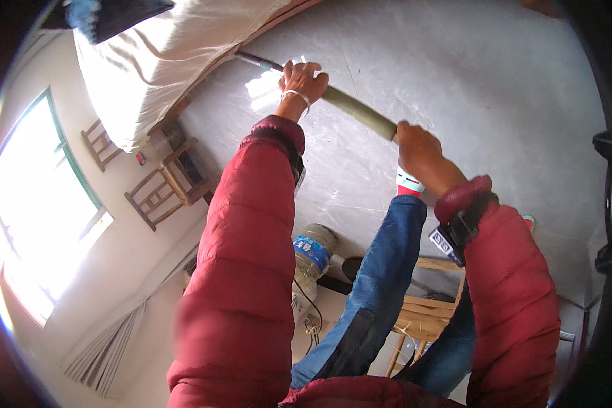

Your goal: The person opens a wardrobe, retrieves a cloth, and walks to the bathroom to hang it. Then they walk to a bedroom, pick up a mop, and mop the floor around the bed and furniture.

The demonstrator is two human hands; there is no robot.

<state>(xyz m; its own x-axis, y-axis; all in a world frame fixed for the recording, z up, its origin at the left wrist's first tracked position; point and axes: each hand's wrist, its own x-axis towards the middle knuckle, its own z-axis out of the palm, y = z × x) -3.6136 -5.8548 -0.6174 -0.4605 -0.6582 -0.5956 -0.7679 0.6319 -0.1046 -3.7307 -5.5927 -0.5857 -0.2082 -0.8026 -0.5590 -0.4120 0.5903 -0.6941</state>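
Note:
A long pole (360, 114) slants across the upper middle, with a thick olive-green section and a thinner dark length toward the upper left. That thin end meets the lower edge of the white-covered bed (160, 61); whatever lies past it is hidden. My left hand (304, 81), with a pale bracelet at its wrist, is wrapped round the pole where the thick section begins. At the nearer end of the green part, my right hand (423, 153) is closed round it. Both arms are stretched forward over the grey floor (483, 88).
Wooden chairs (158, 197) stand at the left, by the wall under a bright window (44, 197). A large water bottle (313, 251) with a blue band is near my legs, beside a dark cable (313, 306). A slatted wooden seat (425, 316) is behind my legs.

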